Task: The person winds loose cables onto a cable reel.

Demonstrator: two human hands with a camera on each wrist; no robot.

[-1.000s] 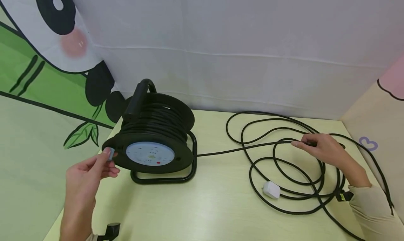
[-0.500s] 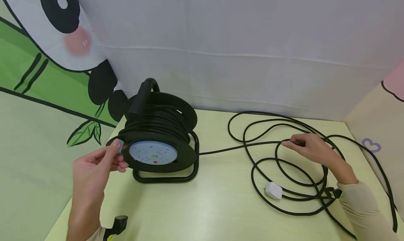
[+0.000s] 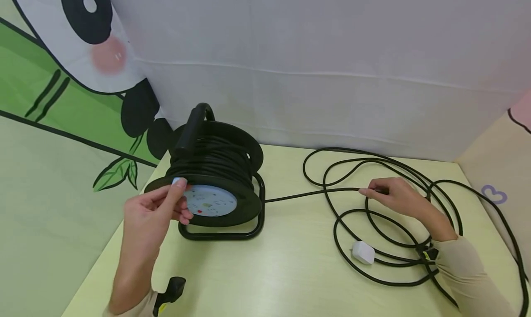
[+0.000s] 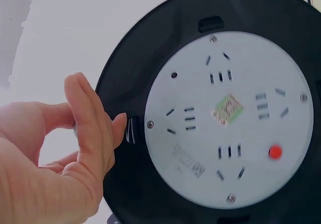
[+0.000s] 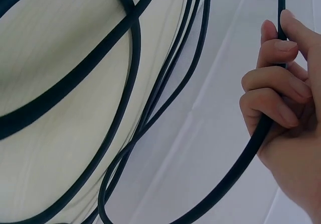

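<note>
A black cable reel (image 3: pixel 250 209) stands at the table's left on a tubular frame, its drum wound with cable. Its front carries a pale blue socket disc (image 3: pixel 212 201) with a red button. My left hand (image 3: pixel 147 218) pinches a small light-blue winding knob (image 3: pixel 178 180) on the reel's front, between thumb and fingers; in the left wrist view the fingers mostly hide the knob. To the right, my right hand (image 3: pixel 396 198) grips the black cable (image 3: pixel 296 196), fingers curled round it in the right wrist view. From there the cable runs straight to the reel.
Loose cable coils (image 3: pixel 344 220) spread over the right of the table (image 3: pixel 282 271), some under my right forearm. A white plug (image 3: pixel 363 252) lies among them. A white cloth backdrop (image 3: pixel 311 100) rises behind the table's back edge, with printed cloth at both sides.
My left hand has moved right and slightly up with the knob, and the reel's face has turned. My right hand has shifted left toward the reel, still holding the cable. The view has drifted slightly.
</note>
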